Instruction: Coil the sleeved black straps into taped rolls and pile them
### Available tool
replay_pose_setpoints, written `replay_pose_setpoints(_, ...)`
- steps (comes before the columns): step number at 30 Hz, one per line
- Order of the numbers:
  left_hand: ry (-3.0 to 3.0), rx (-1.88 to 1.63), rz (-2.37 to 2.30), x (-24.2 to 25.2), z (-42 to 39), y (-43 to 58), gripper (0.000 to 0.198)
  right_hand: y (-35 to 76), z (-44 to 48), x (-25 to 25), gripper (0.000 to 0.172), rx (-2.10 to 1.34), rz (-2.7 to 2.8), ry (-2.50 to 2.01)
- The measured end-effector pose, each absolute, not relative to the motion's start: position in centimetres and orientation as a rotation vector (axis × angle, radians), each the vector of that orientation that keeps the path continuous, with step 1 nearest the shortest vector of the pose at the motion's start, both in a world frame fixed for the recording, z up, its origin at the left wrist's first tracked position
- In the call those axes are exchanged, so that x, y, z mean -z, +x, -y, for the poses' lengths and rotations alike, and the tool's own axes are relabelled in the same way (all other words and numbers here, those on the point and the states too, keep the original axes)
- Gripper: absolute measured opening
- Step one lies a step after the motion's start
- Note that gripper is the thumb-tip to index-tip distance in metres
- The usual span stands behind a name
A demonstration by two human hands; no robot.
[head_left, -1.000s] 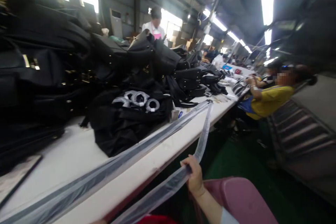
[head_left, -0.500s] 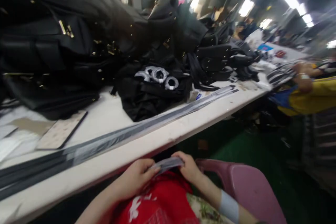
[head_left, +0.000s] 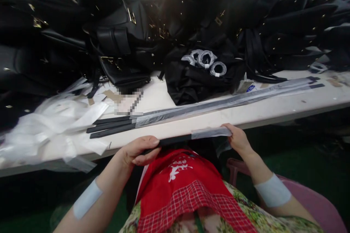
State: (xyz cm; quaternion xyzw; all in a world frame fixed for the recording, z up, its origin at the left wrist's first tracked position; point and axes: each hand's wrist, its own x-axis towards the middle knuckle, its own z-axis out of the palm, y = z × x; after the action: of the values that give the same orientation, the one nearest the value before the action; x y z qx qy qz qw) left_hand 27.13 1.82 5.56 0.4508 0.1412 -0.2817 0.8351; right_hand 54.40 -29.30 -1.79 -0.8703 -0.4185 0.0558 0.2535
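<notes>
A black strap (head_left: pixel 175 139), its right part wrapped in clear plastic film (head_left: pixel 210 132), stretches between my hands just off the table's front edge. My left hand (head_left: pixel 142 150) is closed round the bare black end. At the other side my right hand (head_left: pixel 238 139) pinches the film-covered part. Beyond them, several long black straps (head_left: pixel 109 129) lie side by side on the white table (head_left: pixel 175 123), their middle lengths covered in clear film.
Crumpled white film (head_left: pixel 54 127) heaps at the table's left. Film-wrapped coils (head_left: pixel 207 59) sit on a black cloth bundle (head_left: pixel 183 83). Black bags with gold fittings (head_left: pixel 112 40) pile along the back. A pink chair (head_left: pixel 308 196) stands at right.
My view has swung left, facing the table more squarely. My hands have moved apart, and a longer piece of strap, with its bare black end, now shows between them.
</notes>
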Motion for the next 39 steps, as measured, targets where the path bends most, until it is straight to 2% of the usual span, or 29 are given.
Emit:
replay_pose_setpoints(3,0.814,0.237,-0.365,-7.6,-3.1,28.3,0.054,53.1,28.6,0.8,0.033,-0.330,1.154,-2.316)
replay_pose_setpoints(6,0.663,-0.257,-0.366,-9.9,-3.2,31.8,0.035,49.7,27.0,-1.3,0.028,-0.683,1.256,-2.119)
replay_pose_setpoints(9,0.750,-0.584,-0.331,-10.2,-2.2,36.3,0.020,45.9,25.5,-4.1,0.039,-1.065,1.333,-1.766)
replay_pose_setpoints(12,1.178,-0.708,-0.315,-8.2,-0.8,39.1,0.029,44.2,25.1,-6.5,0.054,-1.340,1.236,-1.424)
replay_pose_setpoints(14,1.597,-0.665,-0.310,-6.7,0.3,39.4,0.033,44.6,25.4,-7.5,0.060,-1.375,1.127,-1.289)
replay_pose_setpoints(18,2.299,-0.406,-0.097,-5.3,2.5,37.5,0.033,46.8,26.6,-8.4,0.057,-1.360,0.971,-1.156)
replay_pose_setpoints(22,2.595,-0.239,0.249,-5.3,4.9,35.7,0.027,48.4,27.4,-8.1,0.057,-1.226,0.747,-1.073)
replay_pose_setpoints(26,2.711,-0.008,0.233,-5.1,7.1,35.2,0.025,50.3,27.4,-6.7,0.056,-1.147,0.623,-1.091)
replay_pose_setpoints(29,2.557,0.137,0.081,-5.1,7.6,35.0,0.035,52.3,27.2,-5.9,0.057,-1.028,0.619,-1.384)
replay_pose_setpoints(32,2.008,0.304,-0.066,-5.5,7.6,34.6,0.044,53.2,27.0,-6.1,0.037,-0.557,0.778,-1.829)
replay_pose_setpoints(33,1.765,0.363,-0.104,-5.7,7.7,34.5,0.045,52.9,26.9,-6.2,0.037,-0.412,0.889,-1.911)
replay_pose_setpoints(34,1.528,0.411,-0.132,-6.0,7.8,34.5,0.046,52.2,26.6,-6.2,0.045,-0.333,1.022,-1.942)
replay_pose_setpoints(35,1.321,0.439,-0.147,-6.2,7.9,34.6,0.045,51.2,26.3,-6.1,0.051,-0.336,1.158,-1.931)
replay_pose_setpoints(36,1.159,0.435,-0.149,-6.5,8.1,34.8,0.044,49.9,25.9,-5.8,0.048,-0.413,1.263,-1.897)
replay_pose_setpoints(38,0.951,0.328,-0.156,-7.1,8.3,35.6,0.038,46.9,24.8,-4.6,0.025,-0.655,1.311,-1.822)
replay_pose_setpoints(39,0.891,0.232,-0.178,-7.3,8.4,36.1,0.035,45.4,24.3,-3.9,0.023,-0.782,1.273,-1.778)
